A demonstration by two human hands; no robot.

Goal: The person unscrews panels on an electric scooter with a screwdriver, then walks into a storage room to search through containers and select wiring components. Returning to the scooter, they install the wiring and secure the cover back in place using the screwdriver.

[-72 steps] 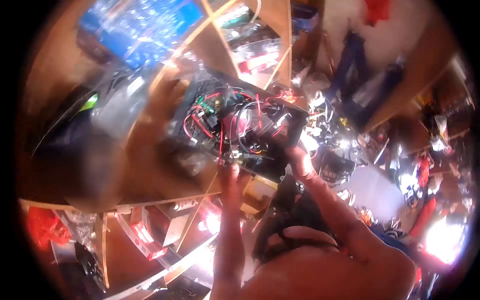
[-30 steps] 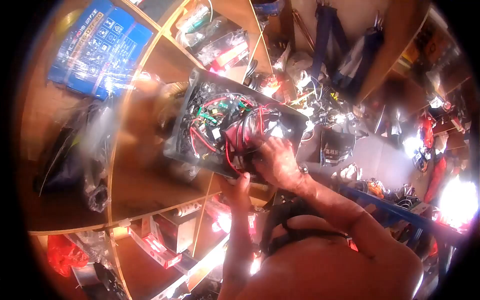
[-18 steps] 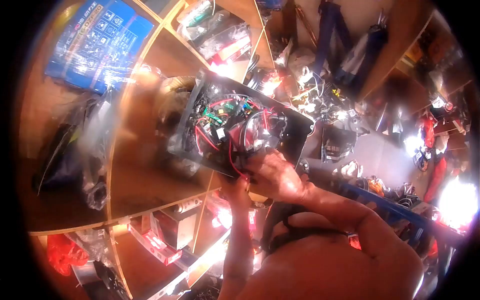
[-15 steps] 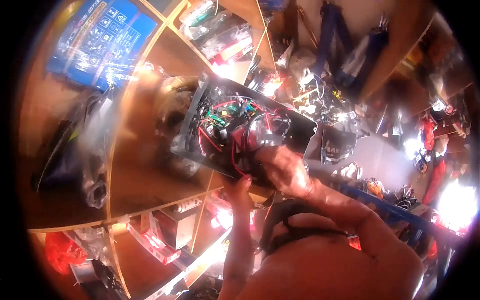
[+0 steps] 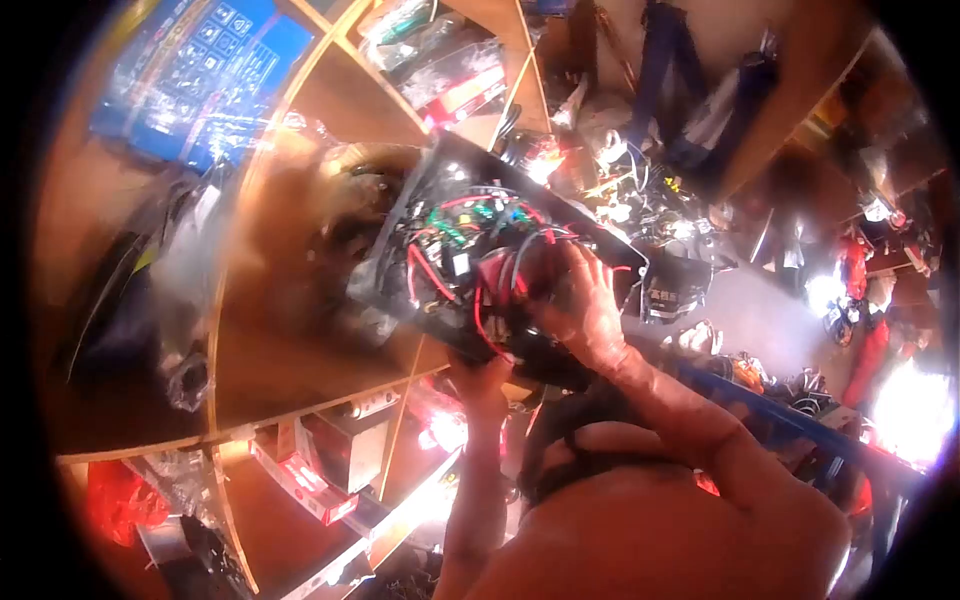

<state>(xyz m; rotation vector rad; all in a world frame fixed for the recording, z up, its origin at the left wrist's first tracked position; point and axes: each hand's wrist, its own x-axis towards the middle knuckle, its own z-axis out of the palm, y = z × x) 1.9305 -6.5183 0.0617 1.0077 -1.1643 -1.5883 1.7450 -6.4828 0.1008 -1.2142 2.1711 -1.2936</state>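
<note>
A black open-topped case (image 5: 415,200) is held up in front of me, tilted. Inside it are a circuit board with green parts (image 5: 445,225) and a tangle of red and black wires (image 5: 430,270). My left hand (image 5: 480,380) grips the case by its near edge, with most of its fingers hidden beneath. Over the right part of the case is my right hand (image 5: 590,315). Its fingers are spread and curved round a dark, rounded part (image 5: 548,268) among the wires, which the hand partly covers.
Wooden shelf compartments (image 5: 300,320) lie behind and left of the case, with a blue wrapped package (image 5: 210,80) at upper left. Small boxes (image 5: 310,475) sit lower down. Cluttered parts (image 5: 650,200) and a black bag (image 5: 675,290) are on the right. A blue rail (image 5: 740,400) runs at right.
My right hand has turned and its fingers have spread over the rounded part, which showed more before. The case has tilted and shifted slightly to the right.
</note>
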